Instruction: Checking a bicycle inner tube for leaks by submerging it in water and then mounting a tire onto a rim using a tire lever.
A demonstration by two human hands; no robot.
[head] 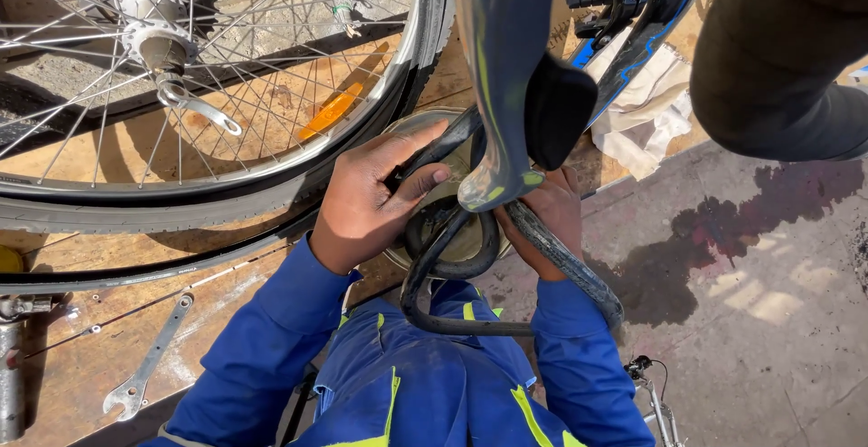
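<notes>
My left hand (371, 196) grips a black rubber inner tube (443, 271) over a round metal basin (409, 124) that rests on the wooden boards. My right hand (550, 216) holds the same tube on its other side, partly hidden behind a shiny blue bicycle frame part (500, 67) and its black pad (558, 108). The tube loops down toward my lap and runs out to the right. Both arms are in blue sleeves with yellow trim.
A spoked bicycle wheel (208, 76) with an orange reflector (331, 111) lies at upper left. A flat spanner (149, 361) lies on the boards at lower left. White rags (646, 108) sit near the frame. Another person's dark trouser leg (782, 58) stands upper right. Wet concrete lies at right.
</notes>
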